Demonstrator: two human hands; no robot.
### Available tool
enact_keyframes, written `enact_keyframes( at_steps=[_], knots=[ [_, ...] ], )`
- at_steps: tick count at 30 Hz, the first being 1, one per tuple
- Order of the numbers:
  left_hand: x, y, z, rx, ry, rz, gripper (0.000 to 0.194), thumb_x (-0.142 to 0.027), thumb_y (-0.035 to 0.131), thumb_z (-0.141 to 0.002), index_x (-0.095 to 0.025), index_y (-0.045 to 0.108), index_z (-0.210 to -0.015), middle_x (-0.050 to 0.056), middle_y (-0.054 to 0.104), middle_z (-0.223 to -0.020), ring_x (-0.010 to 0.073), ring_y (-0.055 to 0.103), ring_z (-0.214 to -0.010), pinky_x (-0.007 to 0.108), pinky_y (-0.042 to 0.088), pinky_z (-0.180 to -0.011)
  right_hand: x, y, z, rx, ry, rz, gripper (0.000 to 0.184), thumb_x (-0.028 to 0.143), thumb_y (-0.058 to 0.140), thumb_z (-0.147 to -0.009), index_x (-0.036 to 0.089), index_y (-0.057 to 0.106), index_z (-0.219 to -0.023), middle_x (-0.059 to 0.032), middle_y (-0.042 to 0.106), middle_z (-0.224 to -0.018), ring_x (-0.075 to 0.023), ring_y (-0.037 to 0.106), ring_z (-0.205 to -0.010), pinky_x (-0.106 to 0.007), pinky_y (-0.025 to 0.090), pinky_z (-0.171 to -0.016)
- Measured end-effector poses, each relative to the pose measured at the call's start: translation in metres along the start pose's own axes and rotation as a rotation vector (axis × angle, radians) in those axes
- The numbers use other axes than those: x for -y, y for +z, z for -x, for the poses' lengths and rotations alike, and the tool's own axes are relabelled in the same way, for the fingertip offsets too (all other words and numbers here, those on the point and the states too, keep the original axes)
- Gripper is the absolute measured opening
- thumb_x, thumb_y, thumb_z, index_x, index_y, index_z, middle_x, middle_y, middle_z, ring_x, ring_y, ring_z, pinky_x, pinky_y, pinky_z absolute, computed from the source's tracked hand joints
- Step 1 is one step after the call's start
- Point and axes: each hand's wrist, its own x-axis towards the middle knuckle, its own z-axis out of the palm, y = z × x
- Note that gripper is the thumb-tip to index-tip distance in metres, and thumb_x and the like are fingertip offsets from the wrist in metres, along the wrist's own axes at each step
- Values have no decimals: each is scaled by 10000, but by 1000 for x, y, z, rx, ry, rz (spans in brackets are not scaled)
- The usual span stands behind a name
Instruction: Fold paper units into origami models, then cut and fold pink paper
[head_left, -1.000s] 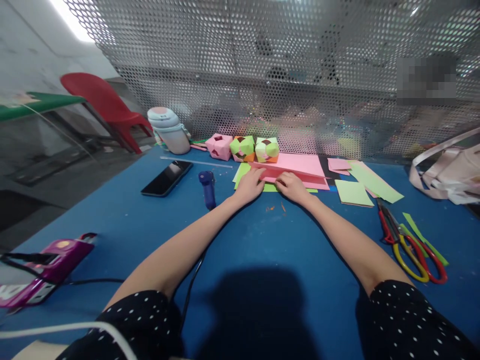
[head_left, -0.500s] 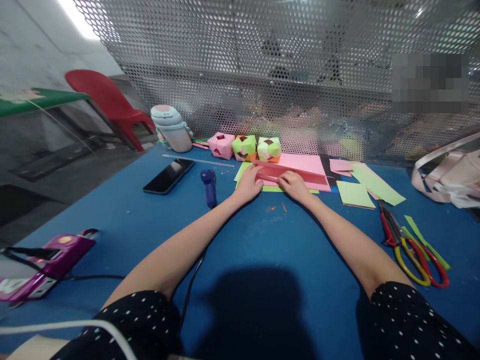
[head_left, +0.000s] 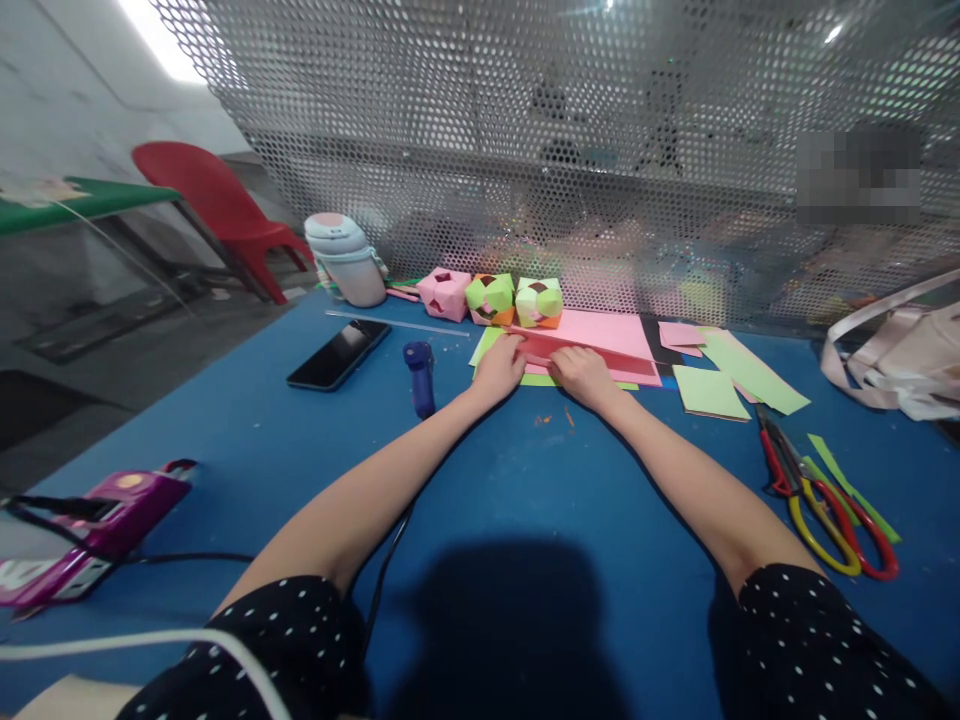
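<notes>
So on the far left there's a green table point(head_left: 112, 200) with a red chair point(head_left: 202, 195) next to it, both beyond the blue surface point(head_left: 480, 500) I'm looking down at. Down at the near left of that surface is a shiny purple box point(head_left: 120, 530) with black cables running into it, and a white cord point(head_left: 150, 638) loops across in front. Further back, a black phone point(head_left: 339, 354) lies flat at a slant, with a pale bottle point(head_left: 346, 260) standing upright behind it. A thin clear stick point(head_left: 396, 322) lies just behind the phone, and right of that is a dark blue tool point(head_left: 420, 380). Three folded paper cubes sit in a row near the mesh panel point(head_left: 450, 190): a pink cube point(head_left: 445, 293), a green cube point(head_left: 491, 298), then a pale green cube point(head_left: 538, 302). In front of them, the left hand point(head_left: 498, 372) has its fingers on the near edge of the folded pink paper point(head_left: 600, 356), and the right hand point(head_left: 585, 376) has its curled fingers on the same edge, a bit further right. Next come small green and pink sheets point(head_left: 711, 391), then red and yellow scissors point(head_left: 814, 500) by some green strips, and a pale pink bag point(head_left: 900, 350) at the far right.
</notes>
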Motion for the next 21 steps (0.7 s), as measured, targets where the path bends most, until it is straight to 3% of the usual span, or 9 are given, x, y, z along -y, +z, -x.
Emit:
enact_keyframes(
  at_steps=[9,16,21],
  knots=[
    [-17,-26,-2,147,201,-151,189,-181,614,-780,-207,698,-947,94,704,-1000,291,617,-1032,457,453,-992,2,5,-1,59,2,46,327,354,601,-962,175,595,-1235,-97,617,-1247,-217,641,-1044,-427,559,-880],
    [-33,-34,-12,69,184,-244,371,-135,470,-907,-139,563,-1265,175,630,-1136,312,581,-1083,440,474,-905,1,8,-2,63,12,35,330,355,601,-962,175,594,-1239,-98,615,-1253,-219,639,-1050,-430,557,-885],
    [-34,-26,-24,113,242,-285,248,-141,444,-958,-161,663,-1072,182,604,-1258,339,488,-1277,533,362,-1074,3,5,-1,77,16,34,334,355,604,-960,173,593,-1240,-99,614,-1253,-221,639,-1052,-431,557,-886]
  ],
)
